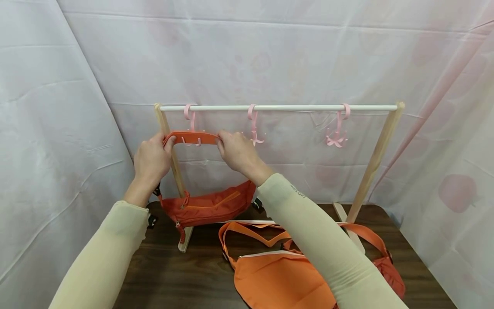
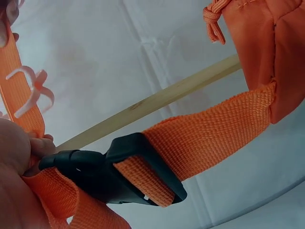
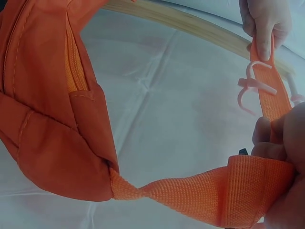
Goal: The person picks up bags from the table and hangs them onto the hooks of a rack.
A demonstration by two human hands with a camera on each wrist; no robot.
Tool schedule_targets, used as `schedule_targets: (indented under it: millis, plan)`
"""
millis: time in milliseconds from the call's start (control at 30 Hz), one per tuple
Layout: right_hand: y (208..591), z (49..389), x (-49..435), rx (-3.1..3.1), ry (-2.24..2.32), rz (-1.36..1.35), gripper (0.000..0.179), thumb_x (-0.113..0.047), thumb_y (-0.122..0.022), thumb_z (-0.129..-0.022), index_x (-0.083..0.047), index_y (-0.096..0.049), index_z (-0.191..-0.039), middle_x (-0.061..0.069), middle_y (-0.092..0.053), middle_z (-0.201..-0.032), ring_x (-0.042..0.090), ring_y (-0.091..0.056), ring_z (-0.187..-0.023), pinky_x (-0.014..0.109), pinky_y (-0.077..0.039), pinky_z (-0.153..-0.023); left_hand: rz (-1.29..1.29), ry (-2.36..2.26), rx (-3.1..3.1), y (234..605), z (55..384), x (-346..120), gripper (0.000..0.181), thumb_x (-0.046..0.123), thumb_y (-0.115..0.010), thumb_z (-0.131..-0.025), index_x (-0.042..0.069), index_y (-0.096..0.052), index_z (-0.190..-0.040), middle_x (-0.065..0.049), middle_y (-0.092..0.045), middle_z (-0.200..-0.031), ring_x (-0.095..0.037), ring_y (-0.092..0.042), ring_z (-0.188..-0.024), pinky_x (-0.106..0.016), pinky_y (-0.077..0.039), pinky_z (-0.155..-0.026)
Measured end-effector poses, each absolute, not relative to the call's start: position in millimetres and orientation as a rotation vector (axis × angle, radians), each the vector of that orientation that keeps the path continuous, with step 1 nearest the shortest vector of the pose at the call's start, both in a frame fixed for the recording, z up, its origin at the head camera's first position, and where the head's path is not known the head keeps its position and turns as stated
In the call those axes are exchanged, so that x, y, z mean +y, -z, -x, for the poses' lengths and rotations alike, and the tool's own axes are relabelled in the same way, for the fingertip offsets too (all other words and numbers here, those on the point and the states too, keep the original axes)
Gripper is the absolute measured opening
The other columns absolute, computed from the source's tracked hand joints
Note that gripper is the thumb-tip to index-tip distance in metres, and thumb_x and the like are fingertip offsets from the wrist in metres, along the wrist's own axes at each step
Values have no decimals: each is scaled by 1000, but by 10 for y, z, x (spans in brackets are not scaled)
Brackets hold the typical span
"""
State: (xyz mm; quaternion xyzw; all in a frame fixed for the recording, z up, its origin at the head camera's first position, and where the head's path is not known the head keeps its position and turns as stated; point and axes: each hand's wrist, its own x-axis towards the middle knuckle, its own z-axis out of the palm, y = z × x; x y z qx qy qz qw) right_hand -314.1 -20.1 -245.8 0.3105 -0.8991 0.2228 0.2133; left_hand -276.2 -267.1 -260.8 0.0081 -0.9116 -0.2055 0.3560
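My left hand (image 1: pixel 152 159) and right hand (image 1: pixel 240 153) pinch an orange webbing strap (image 1: pixel 193 137), stretched level between them at the leftmost pink hook (image 1: pixel 192 116). Two prong tips of that hook show in front of the strap. Below the hands, a rust-red waist bag (image 1: pixel 210 207) hangs by its strap ends, its zip facing me. Beside my left hand in the left wrist view is a black buckle (image 2: pixel 114 167) on the webbing. From the right wrist view, the bag's body (image 3: pixel 57 143) joins a twisted length of webbing (image 3: pixel 190 191) that runs to my right hand.
A white rail (image 1: pixel 301 108) on wooden posts (image 1: pixel 374 165) carries two other pink hooks, one mid-rail (image 1: pixel 254 124) and one at right (image 1: pixel 337 128). On the dark wooden table (image 1: pixel 173 274) lie an orange bag (image 1: pixel 283 279) and a red bag (image 1: pixel 390 274). Pale curtains surround the table.
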Motion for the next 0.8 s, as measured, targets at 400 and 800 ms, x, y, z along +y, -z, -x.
schedule_targets:
  millis: [400, 800]
  plan:
    - [2528, 3164, -220, -2500, -687, -888, 21, -24, -52, -113, -11, -69, -111, 1, -56, -71, 15, -50, -58, 27, -41, -54, -24, 553, -2315, 2749, 2698, -2697, 42, 44, -53, -112, 9, -62, -90, -11, -54, -66, -34, -55, -59, -45, -35, -50]
    - [2643, 3213, -229, -2614, -719, -887, 21, -24, -49, -115, -10, -65, -113, 3, -57, -77, 17, -52, -63, 29, -43, -57, -50, 598, -2313, 2869, 2556, -2644, 40, 41, -52, -113, 7, -63, -95, -11, -56, -66, -34, -55, -58, -43, -35, -48]
